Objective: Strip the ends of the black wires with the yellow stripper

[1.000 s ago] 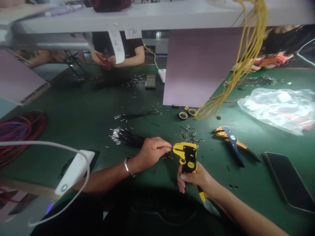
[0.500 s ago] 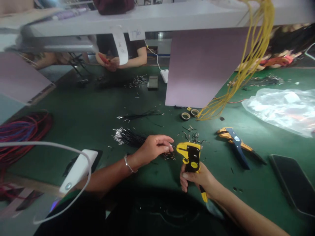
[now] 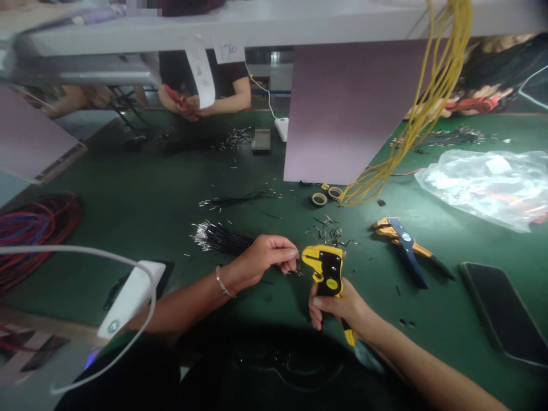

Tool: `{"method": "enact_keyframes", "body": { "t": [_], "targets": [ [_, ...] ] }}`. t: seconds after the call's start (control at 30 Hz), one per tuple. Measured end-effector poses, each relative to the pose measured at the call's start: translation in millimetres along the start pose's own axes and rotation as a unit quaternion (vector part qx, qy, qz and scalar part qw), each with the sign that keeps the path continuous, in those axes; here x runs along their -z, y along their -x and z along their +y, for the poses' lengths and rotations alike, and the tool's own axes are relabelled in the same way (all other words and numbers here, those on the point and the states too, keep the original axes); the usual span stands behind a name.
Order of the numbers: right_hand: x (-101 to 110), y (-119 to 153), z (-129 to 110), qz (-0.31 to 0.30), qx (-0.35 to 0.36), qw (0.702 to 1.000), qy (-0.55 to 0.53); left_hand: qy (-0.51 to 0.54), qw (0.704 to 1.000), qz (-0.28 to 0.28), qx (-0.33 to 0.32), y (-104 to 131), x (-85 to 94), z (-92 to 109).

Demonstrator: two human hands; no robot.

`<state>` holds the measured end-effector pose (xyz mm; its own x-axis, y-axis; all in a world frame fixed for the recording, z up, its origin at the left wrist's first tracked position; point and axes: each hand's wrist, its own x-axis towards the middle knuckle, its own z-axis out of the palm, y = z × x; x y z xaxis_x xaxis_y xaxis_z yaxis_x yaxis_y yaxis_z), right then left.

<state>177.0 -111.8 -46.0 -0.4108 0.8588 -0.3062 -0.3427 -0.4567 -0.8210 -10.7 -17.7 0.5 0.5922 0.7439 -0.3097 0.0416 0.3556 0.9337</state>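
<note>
Thumb and fingers of my left hand [image 3: 268, 258] are pinched on a thin dark wire, whose end is at the jaws of a yellow and black wire stripper [image 3: 327, 267]. My right hand [image 3: 338, 305] is wrapped round the handles of that stripper. A bundle of black wires with bare silvery ends [image 3: 218, 237] lies just left of my left hand, partly behind it. Small black and silvery scraps [image 3: 334, 234] are scattered behind the stripper. Some thin black wires [image 3: 242, 200] lie farther back.
To the right are a blue and orange stripper [image 3: 406, 242], a phone [image 3: 503, 308] and a clear plastic bag [image 3: 488, 185]. Yellow wires [image 3: 411, 137] hang from the shelf [image 3: 274, 34]. Red and blue coils [image 3: 38, 228] lie left. Across the table, a person's hands [image 3: 188, 105] hold a red tool.
The fingers of my left hand have closed more tightly together near the stripper's jaws. The whole view has shifted slightly, with things appearing a little farther left and up.
</note>
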Motion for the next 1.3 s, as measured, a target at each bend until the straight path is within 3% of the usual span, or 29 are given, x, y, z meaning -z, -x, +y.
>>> {"method": "enact_keyframes", "body": {
  "t": [0.87,1.3],
  "targets": [
    [-2.9,-2.1,2.8,0.009,-0.011,1.000,0.012,0.023,1.000,0.002,0.001,-1.9,1.2,-6.5],
    [-2.2,-5.5,7.5,0.004,0.005,1.000,0.016,-0.013,0.999,0.036,-0.010,-2.0,-0.5,-4.8]
  ]
}}
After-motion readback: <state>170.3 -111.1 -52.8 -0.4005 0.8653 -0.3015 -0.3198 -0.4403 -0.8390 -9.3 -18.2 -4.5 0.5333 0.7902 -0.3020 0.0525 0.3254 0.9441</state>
